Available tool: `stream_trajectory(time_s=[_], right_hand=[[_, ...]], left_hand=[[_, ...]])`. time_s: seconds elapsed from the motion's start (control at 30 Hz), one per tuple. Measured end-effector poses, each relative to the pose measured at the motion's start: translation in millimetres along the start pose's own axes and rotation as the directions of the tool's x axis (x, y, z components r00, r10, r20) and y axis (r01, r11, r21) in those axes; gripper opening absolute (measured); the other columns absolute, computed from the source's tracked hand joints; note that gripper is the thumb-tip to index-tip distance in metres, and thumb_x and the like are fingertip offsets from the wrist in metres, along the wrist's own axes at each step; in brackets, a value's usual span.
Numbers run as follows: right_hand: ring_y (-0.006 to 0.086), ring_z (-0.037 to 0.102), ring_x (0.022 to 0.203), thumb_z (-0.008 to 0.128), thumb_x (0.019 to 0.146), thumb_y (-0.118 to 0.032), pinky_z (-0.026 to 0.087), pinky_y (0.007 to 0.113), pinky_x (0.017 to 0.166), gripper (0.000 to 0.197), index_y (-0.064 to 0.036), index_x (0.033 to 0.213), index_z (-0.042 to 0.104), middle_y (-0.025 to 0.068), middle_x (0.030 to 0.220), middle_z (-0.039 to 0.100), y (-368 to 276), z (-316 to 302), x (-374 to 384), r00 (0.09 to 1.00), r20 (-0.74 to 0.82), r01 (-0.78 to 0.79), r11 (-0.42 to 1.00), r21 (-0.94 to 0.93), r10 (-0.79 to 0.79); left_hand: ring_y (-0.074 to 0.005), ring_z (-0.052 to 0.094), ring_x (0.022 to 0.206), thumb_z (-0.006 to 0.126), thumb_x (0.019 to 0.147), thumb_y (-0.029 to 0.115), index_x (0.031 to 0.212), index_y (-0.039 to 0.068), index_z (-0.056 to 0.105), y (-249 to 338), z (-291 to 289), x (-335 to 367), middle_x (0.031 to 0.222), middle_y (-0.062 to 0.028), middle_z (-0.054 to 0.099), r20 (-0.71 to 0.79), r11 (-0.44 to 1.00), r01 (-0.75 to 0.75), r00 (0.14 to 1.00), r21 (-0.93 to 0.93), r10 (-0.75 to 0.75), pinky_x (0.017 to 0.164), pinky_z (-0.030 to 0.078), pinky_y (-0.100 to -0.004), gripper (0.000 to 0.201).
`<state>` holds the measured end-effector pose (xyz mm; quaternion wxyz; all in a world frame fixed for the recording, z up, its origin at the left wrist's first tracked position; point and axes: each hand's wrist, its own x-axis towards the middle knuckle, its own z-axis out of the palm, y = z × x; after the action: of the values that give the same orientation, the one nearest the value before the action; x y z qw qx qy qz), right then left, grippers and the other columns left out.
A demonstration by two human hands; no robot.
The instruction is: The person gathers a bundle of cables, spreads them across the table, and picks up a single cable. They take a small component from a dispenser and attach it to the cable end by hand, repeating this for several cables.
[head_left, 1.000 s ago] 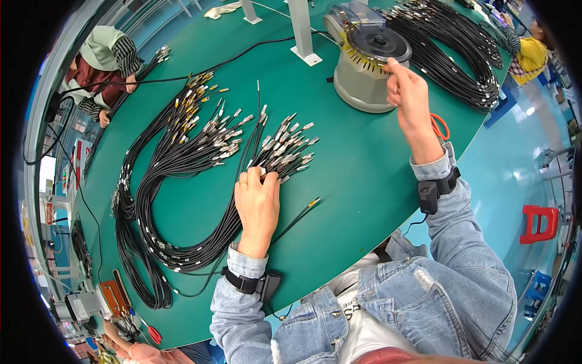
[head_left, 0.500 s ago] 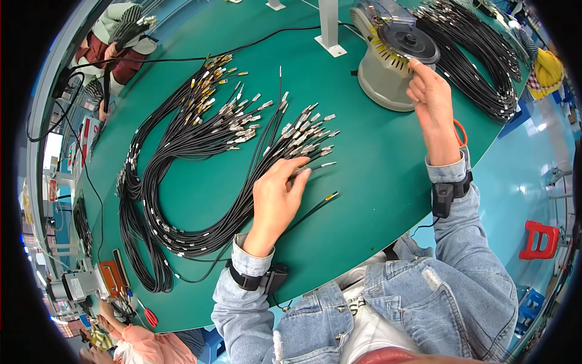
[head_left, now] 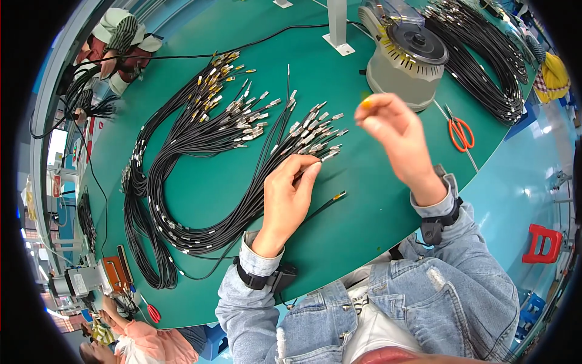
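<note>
My left hand [head_left: 286, 200] pinches a black cable near its pale connector end [head_left: 329, 156], beside the right-hand bundle of black cables [head_left: 227, 224] with silver connectors. My right hand [head_left: 400, 145] is in the air right of these connectors, with a small piece of yellow tape [head_left: 366, 103] between thumb and forefinger; it is slightly blurred. Behind it stands a round grey tape dispenser [head_left: 394, 82] with a dark disc on top. Under my left hand, a cable with a yellow-marked tip [head_left: 339, 195] lies on the green table [head_left: 357, 230].
Orange-handled scissors [head_left: 461, 134] lie right of the dispenser. Another cable bundle [head_left: 485, 67] is at the far right. A metal post [head_left: 337, 27] rises at the back. Red-handled scissors [head_left: 153, 313] lie lower left, near a co-worker in pink [head_left: 154, 346]. Another person [head_left: 115, 51] handles cables at the far left.
My right hand has moved left and nearer, away from the dispenser, with a piece of yellow tape. The scissors it covered now show. My left hand keeps its pinch on the cable.
</note>
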<state>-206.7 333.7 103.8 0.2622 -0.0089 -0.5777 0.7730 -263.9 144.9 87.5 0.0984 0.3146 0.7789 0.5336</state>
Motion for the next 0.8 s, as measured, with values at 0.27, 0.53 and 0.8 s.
stream_trajectory(time_s=[0.27,0.53,0.8], right_hand=[[0.0148,0.057,0.089,0.063,0.080,-0.001,0.045,0.028,0.083,0.024,0.0010,0.102,0.053,0.0084,0.093,0.059,16.5,10.5,-15.4,0.958,0.251,-0.121,0.989,-0.079,0.138],[0.0134,0.058,0.085,0.063,0.080,0.000,0.045,0.026,0.080,0.024,0.0020,0.102,0.052,0.0075,0.088,0.059,18.3,16.3,-23.7,0.971,0.221,-0.044,0.981,-0.188,0.086],[0.0105,0.056,0.080,0.063,0.080,-0.001,0.044,0.022,0.074,0.028,0.0016,0.104,0.050,0.0057,0.082,0.059,11.5,8.0,-15.2,0.999,0.036,0.001,0.983,-0.182,0.005]], left_hand=[[-0.0046,0.048,0.066,0.055,0.089,0.013,0.090,-0.001,0.059,2.0,-0.3,-9.0,0.073,0.0010,0.055,0.021,0.980,0.096,0.995,-0.172,-0.094,0.058,0.038,-0.0182,0.015],[-0.0107,0.053,0.059,0.063,0.080,0.006,0.085,0.000,0.060,12.9,12.4,-5.1,0.070,-0.0054,0.059,-0.106,0.997,-0.073,0.992,0.009,0.074,0.053,0.042,-0.0241,0.008],[-0.0137,0.058,0.067,0.067,0.076,0.005,0.081,-0.001,0.062,-18.8,-14.8,-21.2,0.077,-0.0072,0.064,-0.127,0.985,0.069,0.991,0.158,-0.049,0.061,0.046,-0.0248,0.009]])
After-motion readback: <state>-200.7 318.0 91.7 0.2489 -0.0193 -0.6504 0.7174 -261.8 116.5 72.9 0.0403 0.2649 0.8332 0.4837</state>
